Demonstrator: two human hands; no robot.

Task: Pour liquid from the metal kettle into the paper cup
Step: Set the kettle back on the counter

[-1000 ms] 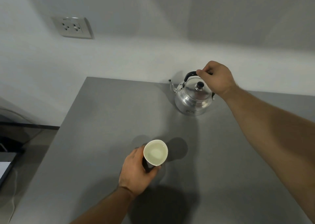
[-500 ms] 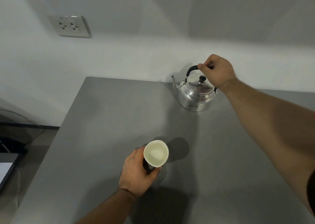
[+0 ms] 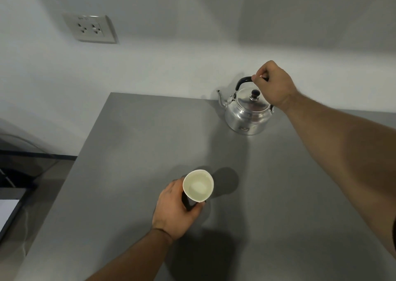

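A shiny metal kettle (image 3: pixel 247 113) with a black handle and lid knob stands upright near the back edge of the grey table (image 3: pixel 132 143), spout pointing left. My right hand (image 3: pixel 273 84) is closed around the top of its handle. A paper cup (image 3: pixel 198 185), white inside and dark outside, stands at the table's middle front with pale liquid in it. My left hand (image 3: pixel 174 212) is wrapped around the cup's side from the left and front.
A white wall with a double power socket (image 3: pixel 91 29) rises behind the table. The table's left edge drops to a dark floor area with a dark object and white sheet (image 3: pixel 8 214) at far left.
My right hand has carried the kettle back and to the right, away from the cup, and it now rests upright near the wall. The cup and my left hand have stayed in place.
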